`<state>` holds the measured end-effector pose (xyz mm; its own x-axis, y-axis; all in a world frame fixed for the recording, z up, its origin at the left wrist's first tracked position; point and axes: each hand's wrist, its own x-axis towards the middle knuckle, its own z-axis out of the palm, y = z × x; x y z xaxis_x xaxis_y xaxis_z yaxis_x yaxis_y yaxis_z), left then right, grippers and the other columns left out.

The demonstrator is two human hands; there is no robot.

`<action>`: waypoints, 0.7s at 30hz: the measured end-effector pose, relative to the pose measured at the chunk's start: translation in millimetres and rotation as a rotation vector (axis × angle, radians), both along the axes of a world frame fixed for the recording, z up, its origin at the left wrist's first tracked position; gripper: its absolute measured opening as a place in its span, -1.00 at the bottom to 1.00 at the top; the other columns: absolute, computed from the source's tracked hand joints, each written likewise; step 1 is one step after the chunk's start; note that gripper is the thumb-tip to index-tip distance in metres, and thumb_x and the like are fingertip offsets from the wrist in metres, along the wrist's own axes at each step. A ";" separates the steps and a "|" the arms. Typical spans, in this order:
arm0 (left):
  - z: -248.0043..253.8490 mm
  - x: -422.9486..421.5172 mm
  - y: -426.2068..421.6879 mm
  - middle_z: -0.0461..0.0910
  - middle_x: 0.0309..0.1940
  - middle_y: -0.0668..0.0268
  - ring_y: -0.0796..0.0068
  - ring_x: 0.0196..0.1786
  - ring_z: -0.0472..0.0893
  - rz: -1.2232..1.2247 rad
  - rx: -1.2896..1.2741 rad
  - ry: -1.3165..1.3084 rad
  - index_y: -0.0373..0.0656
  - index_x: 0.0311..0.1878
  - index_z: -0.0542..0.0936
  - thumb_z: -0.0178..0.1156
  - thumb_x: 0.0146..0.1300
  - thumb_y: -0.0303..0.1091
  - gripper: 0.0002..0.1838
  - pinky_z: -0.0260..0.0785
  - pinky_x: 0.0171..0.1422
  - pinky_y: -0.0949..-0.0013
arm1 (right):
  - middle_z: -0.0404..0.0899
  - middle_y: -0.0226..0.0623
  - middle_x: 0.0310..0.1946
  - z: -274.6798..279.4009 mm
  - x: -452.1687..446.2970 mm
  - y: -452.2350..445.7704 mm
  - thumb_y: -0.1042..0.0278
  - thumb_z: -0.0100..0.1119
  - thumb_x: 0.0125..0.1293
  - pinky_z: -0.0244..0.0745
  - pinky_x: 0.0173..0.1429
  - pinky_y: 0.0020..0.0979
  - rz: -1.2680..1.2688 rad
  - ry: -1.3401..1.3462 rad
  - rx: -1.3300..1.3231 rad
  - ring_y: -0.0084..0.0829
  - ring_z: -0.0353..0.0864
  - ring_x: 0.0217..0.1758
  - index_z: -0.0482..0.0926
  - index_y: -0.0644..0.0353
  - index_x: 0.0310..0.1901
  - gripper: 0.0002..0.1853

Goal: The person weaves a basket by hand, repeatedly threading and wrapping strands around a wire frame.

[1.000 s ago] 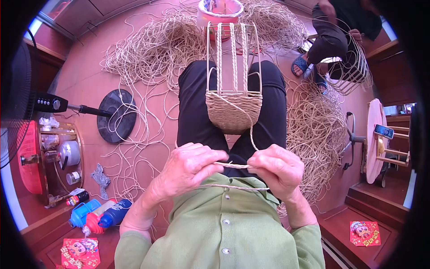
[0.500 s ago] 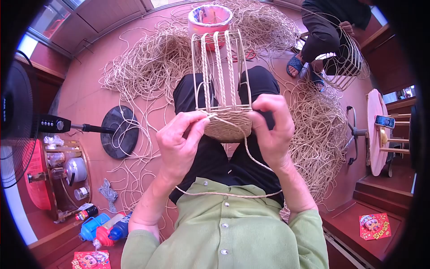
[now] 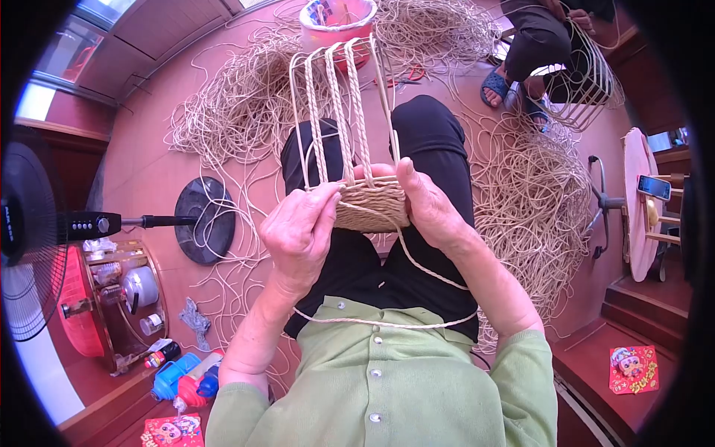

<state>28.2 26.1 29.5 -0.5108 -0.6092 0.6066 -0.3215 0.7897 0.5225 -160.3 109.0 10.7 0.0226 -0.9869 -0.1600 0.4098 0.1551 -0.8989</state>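
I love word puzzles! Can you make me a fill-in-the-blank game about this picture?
1. The shirt is ____ in colour.
2. Counting the left hand and the right hand, ____ hands are at the woven basket.
3. The round base of the fan is ____.
4. The co-worker wears sandals on their ____.

Missing words: green; two; black; feet.

Lighting is bright and diffuse, shadows soft. Window (image 3: pixel 74 48) at ten o'clock shows pale glare; white strip (image 3: pixel 48 372) at eight o'clock is overexposed. Pink-violet cast noted on floor (image 3: pixel 141 153). Fisheye distortion bows cabinet panels (image 3: pixel 160 28) at eleven o'clock. Corners vignette to black. Centre acceptably sharp; periphery softer.
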 end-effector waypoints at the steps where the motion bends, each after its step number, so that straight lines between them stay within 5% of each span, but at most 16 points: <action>1: 1.3 2.1 0.8 0.58 -0.51 0.26 0.46 -0.53 0.50 0.008 -0.004 -0.028 -0.22 -0.13 0.73 0.39 0.16 -0.62 -0.79 0.32 -0.42 0.39 | 0.59 -0.14 0.19 -1.8 -0.6 -0.1 -0.43 -0.37 0.52 0.38 0.43 -0.31 0.015 -0.018 0.016 -0.38 0.56 0.29 0.47 0.35 0.30 -0.12; 10: 1.3 8.6 2.0 0.52 -0.56 0.27 0.36 -0.56 0.50 0.026 -0.112 -0.145 -0.19 -0.14 0.70 0.41 0.10 -0.59 -0.76 0.31 -0.45 0.29 | 0.59 -0.13 0.20 -11.7 -8.4 -3.2 -0.29 -0.36 0.60 0.44 0.41 -0.27 0.035 -0.405 0.019 -0.35 0.60 0.25 0.45 0.35 0.31 -0.23; 21: 12.9 5.9 8.2 0.52 -0.57 0.27 0.36 -0.57 0.50 -0.020 -0.220 -0.309 -0.21 -0.17 0.70 0.40 0.10 -0.63 -0.78 0.31 -0.44 0.30 | 0.69 -0.32 0.02 -19.2 -14.5 -20.9 0.27 0.10 0.54 0.59 0.18 -0.43 0.181 -0.341 0.086 -0.54 0.68 0.05 0.57 0.26 0.18 -0.68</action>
<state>34.1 34.2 42.4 -0.7005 -0.4701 0.5369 -0.4213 0.8797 0.2205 -174.8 88.0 -8.5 0.2608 -0.9455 -0.1949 0.6418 0.3206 -0.6966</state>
